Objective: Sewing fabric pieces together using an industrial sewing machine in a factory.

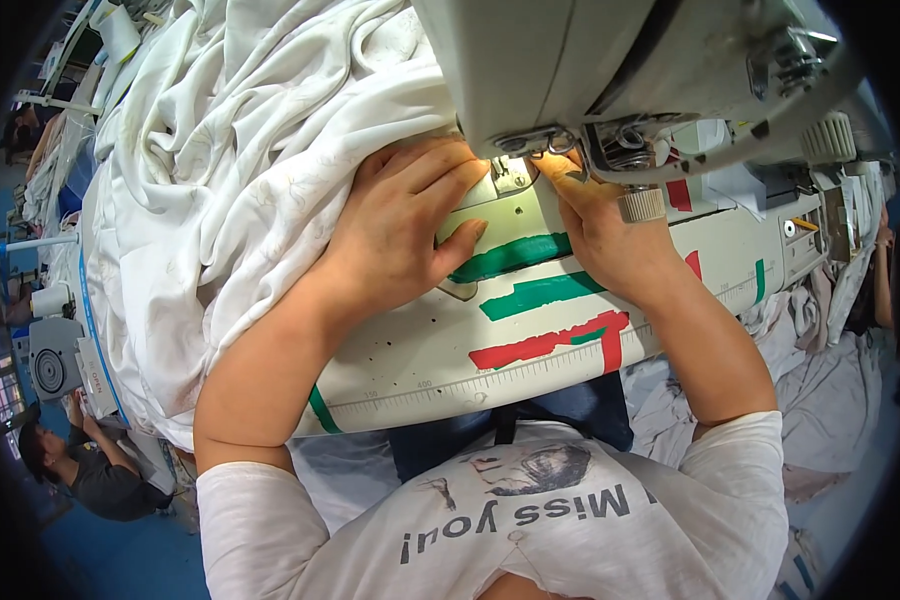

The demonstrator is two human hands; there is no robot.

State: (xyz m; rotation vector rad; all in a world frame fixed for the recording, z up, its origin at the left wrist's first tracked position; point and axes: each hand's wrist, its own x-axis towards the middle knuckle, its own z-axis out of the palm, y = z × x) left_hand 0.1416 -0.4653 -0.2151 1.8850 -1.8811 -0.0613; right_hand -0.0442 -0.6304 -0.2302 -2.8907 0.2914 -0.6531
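Both hands: mine, flat and open, gripping nothing.
Left hand (400, 235): presses white fabric (240, 170) on the worktop (530, 350).
Right hand (610, 235): fingertips by the sewing machine (610, 60) presser foot (510, 175).

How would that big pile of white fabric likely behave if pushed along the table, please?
The white fabric would probably bunch rather than slide whole: it lies in deep soft folds. It drapes over the sewing table edge, so its hanging weight may drag.

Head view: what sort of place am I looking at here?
Most likely a garment or bedding sewing workshop. An industrial sewing machine stands over a table marked with coloured tape, both hands work at its needle, heaped white fabric lies alongside, and another person works nearby.
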